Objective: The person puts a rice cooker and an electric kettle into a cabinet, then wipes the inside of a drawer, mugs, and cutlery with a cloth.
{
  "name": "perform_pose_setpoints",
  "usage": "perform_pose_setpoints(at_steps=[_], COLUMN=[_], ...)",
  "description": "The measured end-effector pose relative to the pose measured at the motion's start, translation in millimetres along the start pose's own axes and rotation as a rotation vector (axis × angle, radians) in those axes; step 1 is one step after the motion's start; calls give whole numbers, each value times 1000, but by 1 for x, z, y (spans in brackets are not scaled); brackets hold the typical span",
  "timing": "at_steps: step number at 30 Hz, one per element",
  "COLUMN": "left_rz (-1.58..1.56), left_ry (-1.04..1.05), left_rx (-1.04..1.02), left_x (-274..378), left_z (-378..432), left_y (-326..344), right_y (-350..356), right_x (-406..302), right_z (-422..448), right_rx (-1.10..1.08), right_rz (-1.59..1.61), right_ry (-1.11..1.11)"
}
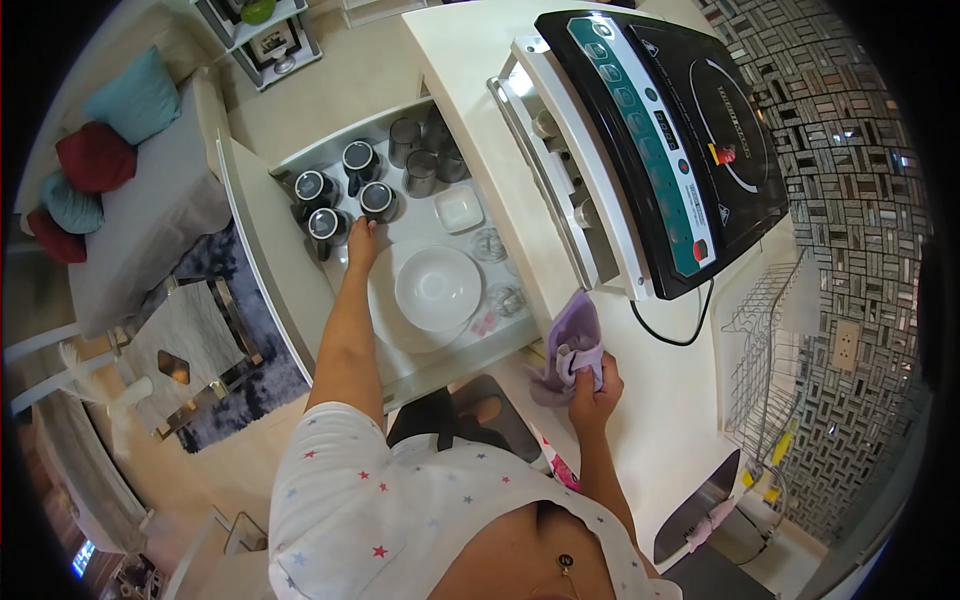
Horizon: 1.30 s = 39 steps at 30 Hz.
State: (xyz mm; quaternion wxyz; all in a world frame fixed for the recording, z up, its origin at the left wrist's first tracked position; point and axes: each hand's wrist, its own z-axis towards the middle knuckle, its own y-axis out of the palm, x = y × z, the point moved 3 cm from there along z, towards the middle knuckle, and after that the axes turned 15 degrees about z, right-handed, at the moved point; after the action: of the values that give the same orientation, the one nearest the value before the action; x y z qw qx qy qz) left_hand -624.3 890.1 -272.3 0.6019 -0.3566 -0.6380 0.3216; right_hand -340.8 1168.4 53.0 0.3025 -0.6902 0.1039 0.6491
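Observation:
Inside the pulled-out drawer (450,367), my left hand (363,244) touches a dark upside-down mug (378,201), the nearest of several; whether the fingers grip it is unclear. To its right lie a small white square dish (458,209) and dark glass tumblers (421,172) near the back corner. A white bowl (438,288) rests on a larger white plate (401,330) in the drawer's middle. Clear glass pieces (490,245) stand along the right side. My right hand (596,390) holds a bunched purple cloth (574,345) over the counter's edge, outside the drawer.
A black induction cooktop (675,150) sits above a white rack-like unit (555,172) on the counter (652,390). Its cord hangs onto the counter. A wire dish rack (765,352) and a sink (697,510) lie at the right. The drawer's tall front panel (262,240) borders the left.

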Motion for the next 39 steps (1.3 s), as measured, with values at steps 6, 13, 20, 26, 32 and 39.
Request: perform_pose_setpoints(at_steps=[6, 13, 20, 26, 32, 39], left_rz=[56, 66, -201, -399, -693, -464], left_ry=[-40, -283, -619, -569, 89, 504], left_rx=[-109, -64, 318, 416, -296, -943], left_x=[2, 4, 59, 124, 179, 146], left_z=[-3, -8, -70, -115, -216, -390], left_y=[-15, -10, -15, -55, -110, -242], right_y=[2, 2, 4, 3, -5, -27], right_x=[2, 3, 2, 7, 6, 9], right_z=[1, -1, -4, 4, -8, -34], right_rx=[-16, 0, 18, 17, 11, 97], right_rz=[81, 106, 183, 56, 124, 143], right_ry=[-22, -110, 57, -184, -193, -187])
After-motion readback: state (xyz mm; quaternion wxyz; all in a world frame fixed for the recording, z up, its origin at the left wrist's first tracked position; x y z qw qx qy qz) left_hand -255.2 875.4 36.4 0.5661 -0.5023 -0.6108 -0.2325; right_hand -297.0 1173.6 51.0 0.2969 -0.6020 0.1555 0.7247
